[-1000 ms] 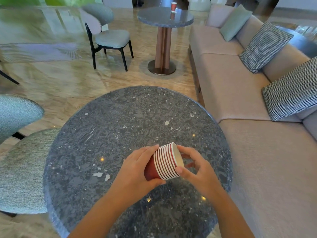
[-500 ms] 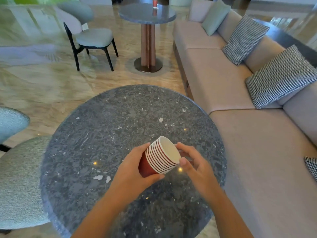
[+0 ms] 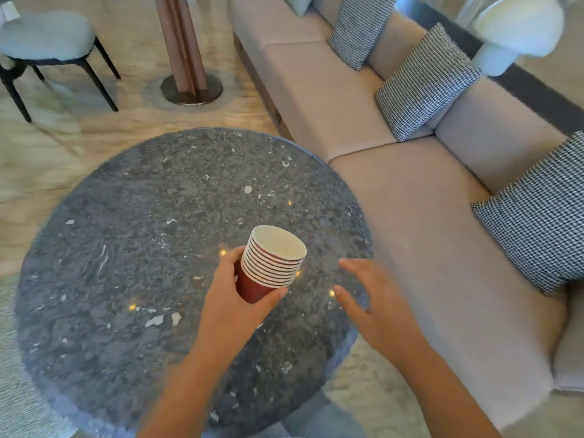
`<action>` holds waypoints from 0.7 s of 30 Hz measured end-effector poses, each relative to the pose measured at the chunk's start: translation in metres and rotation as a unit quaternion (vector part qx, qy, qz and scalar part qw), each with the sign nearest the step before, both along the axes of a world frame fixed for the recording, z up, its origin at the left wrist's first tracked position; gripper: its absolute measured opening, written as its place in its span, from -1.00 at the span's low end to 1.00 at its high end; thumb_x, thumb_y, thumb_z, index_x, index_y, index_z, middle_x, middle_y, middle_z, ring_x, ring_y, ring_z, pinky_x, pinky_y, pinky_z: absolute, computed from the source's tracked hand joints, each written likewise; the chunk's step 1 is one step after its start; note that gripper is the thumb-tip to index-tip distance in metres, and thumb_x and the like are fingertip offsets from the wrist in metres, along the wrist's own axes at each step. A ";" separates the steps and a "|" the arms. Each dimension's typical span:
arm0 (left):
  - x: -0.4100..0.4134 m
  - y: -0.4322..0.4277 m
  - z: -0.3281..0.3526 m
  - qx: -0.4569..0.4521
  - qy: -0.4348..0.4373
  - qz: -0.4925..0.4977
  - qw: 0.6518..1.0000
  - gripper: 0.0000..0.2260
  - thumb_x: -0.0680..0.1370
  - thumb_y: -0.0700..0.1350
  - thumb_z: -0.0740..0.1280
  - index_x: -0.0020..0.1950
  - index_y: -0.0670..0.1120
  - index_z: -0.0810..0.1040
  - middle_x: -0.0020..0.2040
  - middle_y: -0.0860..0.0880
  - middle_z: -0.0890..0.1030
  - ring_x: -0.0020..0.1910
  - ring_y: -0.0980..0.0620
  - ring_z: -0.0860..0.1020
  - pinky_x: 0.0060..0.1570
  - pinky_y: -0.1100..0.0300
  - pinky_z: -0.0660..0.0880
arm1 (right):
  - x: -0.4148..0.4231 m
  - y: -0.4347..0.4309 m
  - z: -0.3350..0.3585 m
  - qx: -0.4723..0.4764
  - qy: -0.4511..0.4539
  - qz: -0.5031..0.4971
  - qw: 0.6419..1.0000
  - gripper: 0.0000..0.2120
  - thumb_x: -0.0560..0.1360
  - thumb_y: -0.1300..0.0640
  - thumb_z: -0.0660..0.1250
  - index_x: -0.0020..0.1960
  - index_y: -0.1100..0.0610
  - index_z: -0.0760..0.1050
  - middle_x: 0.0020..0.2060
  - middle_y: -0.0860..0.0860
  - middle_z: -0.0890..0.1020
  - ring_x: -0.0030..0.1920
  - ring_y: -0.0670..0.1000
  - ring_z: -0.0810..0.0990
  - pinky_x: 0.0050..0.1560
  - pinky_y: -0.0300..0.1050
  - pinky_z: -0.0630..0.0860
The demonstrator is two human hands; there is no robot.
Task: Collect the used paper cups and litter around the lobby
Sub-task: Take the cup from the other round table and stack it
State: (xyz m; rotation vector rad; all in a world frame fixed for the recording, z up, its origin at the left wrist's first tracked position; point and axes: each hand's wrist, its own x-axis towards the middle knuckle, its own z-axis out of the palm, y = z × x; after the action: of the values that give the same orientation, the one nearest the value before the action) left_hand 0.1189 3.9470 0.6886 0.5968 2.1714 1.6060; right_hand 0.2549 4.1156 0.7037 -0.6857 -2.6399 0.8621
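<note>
From where I sit, the beige sofa point(image 3: 410, 222) takes up the right side of the view, running from the far edge down toward me. Just left of it stands the round bench point(image 3: 142, 248) of grey speckled stone, its right rim close to the sofa seat. Beyond the bench, on the pale marble floor point(image 3: 47, 159), I see a light upholstered chair point(image 3: 47, 36) with dark legs at the upper left. Beside the chair is the brown pedestal point(image 3: 186, 58) of another table, its top cut off by the frame. Houndstooth cushions point(image 3: 426, 83) lean along the sofa back.

My left hand point(image 3: 234, 308) grips the stack of paper cups point(image 3: 271, 263) round its red lower wall, thumb on the near side and fingers on the far side. It holds the stack above the right half of the bench, tilted so the open mouth faces up and to the right. White rims of the nested cups ring the upper part. My right hand point(image 3: 376, 308) hovers just right of the stack without touching it, fingers spread and loosely bent, holding nothing.
</note>
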 end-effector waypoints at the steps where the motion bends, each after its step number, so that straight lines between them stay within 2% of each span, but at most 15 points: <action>1: 0.004 0.002 -0.001 0.007 -0.007 -0.005 1.000 -0.43 0.24 -0.04 0.55 0.07 0.34 0.34 0.01 0.37 0.50 0.00 0.43 0.46 -0.18 0.58 0.38 | 0.006 -0.002 -0.001 0.019 -0.004 0.000 1.000 -0.63 0.48 -0.05 0.26 0.21 0.12 0.48 0.09 -0.07 0.50 0.12 -0.27 0.32 0.17 -0.45 0.22; 3: 0.013 0.005 -0.004 0.013 -0.014 -0.015 1.000 -0.43 0.25 -0.07 0.55 0.08 0.31 0.34 0.03 0.32 0.49 0.00 0.42 0.47 -0.19 0.58 0.38 | 0.018 -0.002 -0.002 0.042 -0.012 -0.003 0.999 -0.64 0.46 -0.01 0.28 0.19 0.15 0.50 0.09 0.01 0.56 0.13 -0.18 0.39 0.21 -0.49 0.12; 7: 0.028 0.006 -0.009 0.016 -0.033 -0.022 0.999 -0.41 0.25 -0.12 0.56 0.08 0.30 0.34 0.03 0.30 0.50 -0.03 0.42 0.48 -0.28 0.55 0.43 | 0.036 0.002 0.002 0.052 -0.037 -0.020 0.998 -0.62 0.45 0.01 0.27 0.19 0.18 0.49 0.13 0.08 0.57 0.15 0.05 0.51 0.22 -0.23 0.29; 10: 0.035 0.009 -0.012 0.003 -0.035 -0.015 0.999 -0.41 0.24 -0.08 0.57 0.09 0.30 0.34 0.04 0.31 0.49 0.01 0.33 0.50 -0.17 0.43 0.43 | 0.047 0.008 0.002 0.076 -0.029 -0.030 0.996 -0.62 0.43 0.02 0.29 0.16 0.21 0.51 0.10 0.09 0.59 0.13 0.08 0.53 0.21 -0.23 0.30; 13: 0.042 0.023 -0.010 -0.006 -0.027 -0.009 1.000 -0.39 0.23 -0.03 0.57 0.09 0.35 0.32 0.07 0.30 0.48 0.06 0.22 0.50 -0.14 0.39 0.41 | 0.058 0.020 -0.001 0.077 -0.014 -0.035 0.996 -0.62 0.42 0.05 0.31 0.17 0.22 0.51 0.09 0.10 0.59 0.13 0.10 0.54 0.19 -0.10 0.35; 17: 0.064 0.062 -0.006 -0.007 -0.020 -0.020 1.000 -0.39 0.24 -0.04 0.57 0.06 0.39 0.32 0.06 0.32 0.49 0.06 0.28 0.50 -0.15 0.40 0.42 | 0.079 0.054 -0.003 0.071 -0.009 -0.046 0.996 -0.62 0.42 0.11 0.39 0.20 0.20 0.49 0.12 0.08 0.58 0.16 0.09 0.52 0.19 -0.11 0.35; 21: 0.099 0.126 -0.001 -0.005 -0.003 -0.047 0.999 -0.41 0.25 -0.09 0.57 0.11 0.30 0.34 0.06 0.27 0.50 0.01 0.40 0.48 -0.19 0.52 0.43 | 0.114 0.113 0.000 0.066 -0.001 -0.069 0.995 -0.62 0.38 0.18 0.44 0.17 0.23 0.51 0.09 0.12 0.58 0.12 0.15 0.54 0.15 -0.02 0.42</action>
State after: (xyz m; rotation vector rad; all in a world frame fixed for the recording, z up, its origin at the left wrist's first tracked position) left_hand 0.2179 4.0735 0.6875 0.6789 2.1135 1.5443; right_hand 0.3691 4.2287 0.7038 -0.8227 -2.5878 0.6425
